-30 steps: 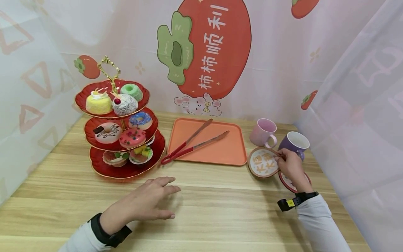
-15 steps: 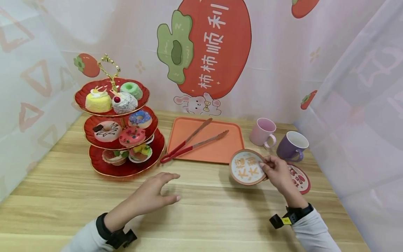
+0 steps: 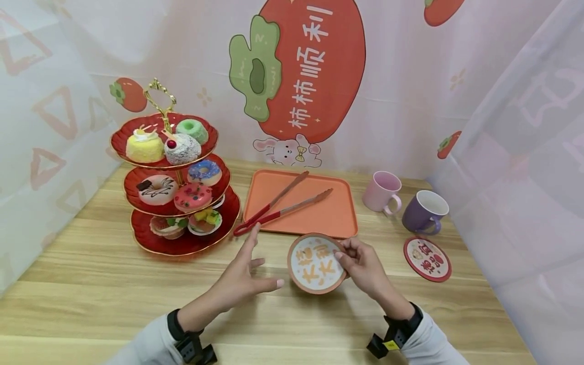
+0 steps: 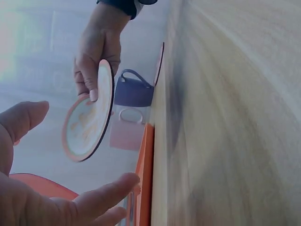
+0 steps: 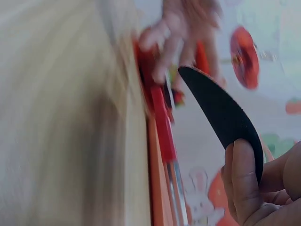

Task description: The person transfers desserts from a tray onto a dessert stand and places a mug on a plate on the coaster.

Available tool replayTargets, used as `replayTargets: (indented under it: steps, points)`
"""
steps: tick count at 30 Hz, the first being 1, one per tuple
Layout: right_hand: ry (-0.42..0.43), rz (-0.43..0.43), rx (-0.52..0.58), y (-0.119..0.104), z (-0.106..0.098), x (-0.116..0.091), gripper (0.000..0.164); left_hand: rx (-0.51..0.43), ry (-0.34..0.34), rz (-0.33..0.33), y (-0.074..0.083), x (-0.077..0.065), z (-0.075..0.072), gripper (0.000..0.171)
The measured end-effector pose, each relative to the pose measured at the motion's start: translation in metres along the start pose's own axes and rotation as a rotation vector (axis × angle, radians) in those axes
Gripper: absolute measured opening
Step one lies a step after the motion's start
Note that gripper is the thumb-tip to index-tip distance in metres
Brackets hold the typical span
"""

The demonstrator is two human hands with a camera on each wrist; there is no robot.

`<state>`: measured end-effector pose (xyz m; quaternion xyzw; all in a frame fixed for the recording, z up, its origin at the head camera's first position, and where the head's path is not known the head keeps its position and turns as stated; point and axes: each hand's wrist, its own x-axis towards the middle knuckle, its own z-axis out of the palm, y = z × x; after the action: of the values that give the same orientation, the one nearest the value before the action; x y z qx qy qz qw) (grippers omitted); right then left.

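Note:
A round coaster (image 3: 315,264) with a brown rim and orange lettering is held above the table, its dark underside facing the right wrist camera. My right hand (image 3: 367,268) pinches its right edge, thumb on the printed face and fingers beneath. Left of the coaster, my left hand (image 3: 237,279) hovers with thumb and fingers spread, apart from it and holding nothing. In the left wrist view the coaster (image 4: 89,117) lies beyond the parted thumb and fingers. A second coaster (image 3: 427,259), red-rimmed, lies flat on the table at the right.
An orange tray (image 3: 310,213) at the back carries red-handled tongs (image 3: 269,218) that overhang its left side. Left of it stands a three-tier red stand (image 3: 159,246) with several cakes, donuts and tarts. A pink mug (image 3: 380,192) and a purple mug (image 3: 422,213) stand at the right.
My right hand has carried the brown-rimmed coaster leftward from beside the mugs to the table's middle, uncovering the red-rimmed coaster. My left hand has shifted right, toward it.

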<state>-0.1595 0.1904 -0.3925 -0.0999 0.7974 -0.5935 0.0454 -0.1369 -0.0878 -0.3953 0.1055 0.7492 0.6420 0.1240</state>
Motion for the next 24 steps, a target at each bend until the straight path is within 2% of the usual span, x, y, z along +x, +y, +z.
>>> replayTargets:
  steps: [4,6,11,18,24]
  points:
    - [-0.070,-0.043,0.024,-0.004,0.017,-0.005,0.012,-0.067,0.008,0.016,-0.003,0.003,0.006,0.111]
    - [-0.101,-0.056,0.043,-0.005,0.023,-0.008,0.013,-0.075,-0.019,0.028,-0.005,0.004,0.008,0.102]
    - [-0.170,-0.071,0.098,-0.005,0.034,-0.010,0.015,-0.088,-0.110,0.050,-0.008,0.005,0.011,0.066]
    - [-0.184,-0.063,0.111,-0.003,0.039,-0.010,0.016,-0.112,-0.150,0.034,-0.009,0.006,0.010,0.041]
    - [-0.189,-0.060,0.109,-0.002,0.041,-0.010,0.016,-0.128,-0.150,0.018,-0.007,0.005,0.009,0.037]
